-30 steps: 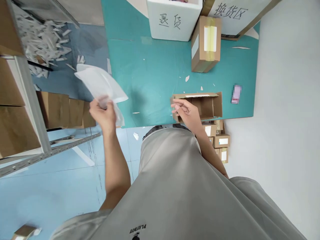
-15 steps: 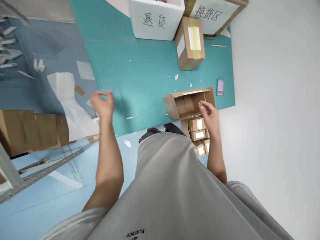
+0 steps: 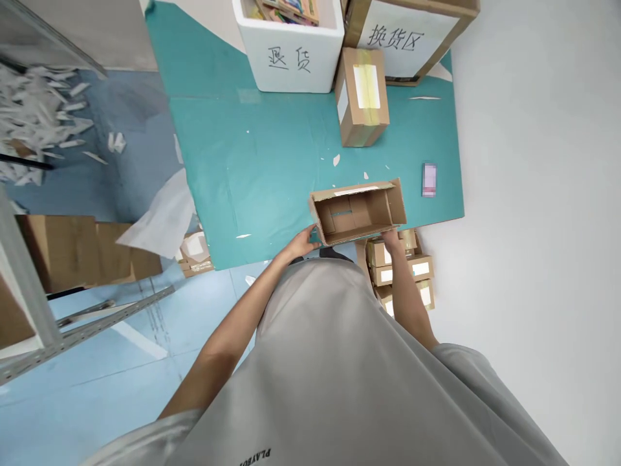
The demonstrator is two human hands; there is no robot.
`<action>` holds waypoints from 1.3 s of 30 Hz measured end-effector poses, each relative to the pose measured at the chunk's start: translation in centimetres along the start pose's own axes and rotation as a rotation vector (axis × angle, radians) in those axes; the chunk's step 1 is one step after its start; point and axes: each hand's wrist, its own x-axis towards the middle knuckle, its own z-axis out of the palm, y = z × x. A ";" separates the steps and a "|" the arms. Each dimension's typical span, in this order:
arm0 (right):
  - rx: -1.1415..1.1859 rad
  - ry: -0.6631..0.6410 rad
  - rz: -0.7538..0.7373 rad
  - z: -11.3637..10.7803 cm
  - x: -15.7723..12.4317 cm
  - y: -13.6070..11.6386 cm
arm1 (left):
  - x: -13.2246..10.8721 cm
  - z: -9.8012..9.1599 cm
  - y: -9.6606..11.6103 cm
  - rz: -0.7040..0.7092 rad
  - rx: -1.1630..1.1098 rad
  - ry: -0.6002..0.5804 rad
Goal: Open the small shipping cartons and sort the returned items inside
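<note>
An open, empty cardboard box [image 3: 359, 210] lies on its side at the near edge of the teal table [image 3: 272, 162]. My left hand [image 3: 303, 243] grips the box's near left corner, fingers curled on it. My right hand [image 3: 392, 237] holds the box's near right edge from below, mostly hidden by the box. A white padded sheet [image 3: 162, 220] hangs off the table's left side, free of both hands.
A taped cardboard box [image 3: 361, 97], a white foam bin [image 3: 288, 48] and a labelled carton [image 3: 405, 35] stand at the back. A phone [image 3: 429, 179] lies right. Small labelled boxes [image 3: 402, 272] stack below the table edge. Metal shelving [image 3: 29, 285] and flat cartons stand left.
My left hand let go of the white sheet, which dropped to the left, and moved right to the box. My right hand shifted to the box's right edge.
</note>
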 end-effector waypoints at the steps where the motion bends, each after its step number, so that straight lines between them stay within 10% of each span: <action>1: 0.042 0.003 0.030 0.7 0.3 -0.1 | 0.0 0.2 -0.2 0.001 -0.049 0.025; 15: 0.691 -0.112 -0.105 8.7 9.4 -4.2 | -0.5 -8.4 -2.8 0.033 -0.451 0.791; 28: 0.800 -0.036 0.222 9.5 4.2 -1.6 | -3.7 -2.6 -3.5 -0.199 -0.775 0.867; 39: 0.904 -0.033 0.331 8.2 1.8 -6.1 | -4.0 -4.5 -1.4 -0.191 -0.797 0.829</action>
